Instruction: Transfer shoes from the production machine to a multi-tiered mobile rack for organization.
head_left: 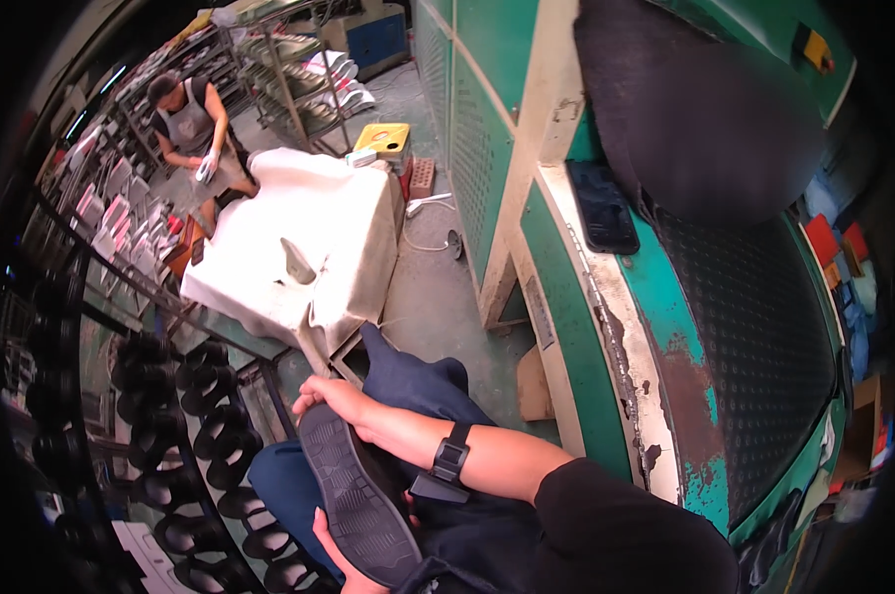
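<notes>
A shoe (pixel 353 495) lies over my lap with its dark, patterned sole turned up. My left hand (pixel 347 556) grips its near end, with the thumb along the left edge and fingertips showing at the right edge. At the far end my right hand (pixel 337 398) is closed round the tip, its fingers bent over to the left. A black strap with a small device (pixel 450 457) circles my right wrist. The shoe's upper is mostly hidden beneath the sole.
Racks of black shoes (pixel 205 426) stand close on my left. Ahead is a cloth-covered table (pixel 299 223), with a co-worker (pixel 192 129) handling a light shoe behind it. A green machine (pixel 576 317) stands at my right, with a phone (pixel 604 210) and a ridged black belt (pixel 764 346) on it.
</notes>
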Demonstrator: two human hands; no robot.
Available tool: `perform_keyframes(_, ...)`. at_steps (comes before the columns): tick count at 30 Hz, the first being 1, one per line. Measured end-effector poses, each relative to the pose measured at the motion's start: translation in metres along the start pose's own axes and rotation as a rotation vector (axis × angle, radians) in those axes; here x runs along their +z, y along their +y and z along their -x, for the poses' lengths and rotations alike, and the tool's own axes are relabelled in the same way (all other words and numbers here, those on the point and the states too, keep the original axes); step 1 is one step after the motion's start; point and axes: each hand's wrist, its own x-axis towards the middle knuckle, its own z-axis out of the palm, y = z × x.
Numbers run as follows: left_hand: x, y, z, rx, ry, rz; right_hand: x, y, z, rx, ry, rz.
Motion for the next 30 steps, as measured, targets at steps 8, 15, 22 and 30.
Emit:
perform_keyframes(8,-0.003,0.013,0.019,0.067,0.203,-0.084,-0.081,0.025,0.003,-0.195,0.183,0.236)
perform_keyframes(15,0.047,0.059,0.043,0.427,-0.444,-0.248,-0.103,0.004,0.051,0.262,-0.511,-0.036)
perform_keyframes(22,0.057,0.083,0.055,0.684,-0.415,-0.267,-0.013,-0.04,0.036,-0.176,-0.48,-0.08)
perform_keyframes(30,-0.001,0.061,0.08,0.626,-0.256,-0.374,-0.005,-0.071,-0.073,-0.01,-0.114,-0.141)
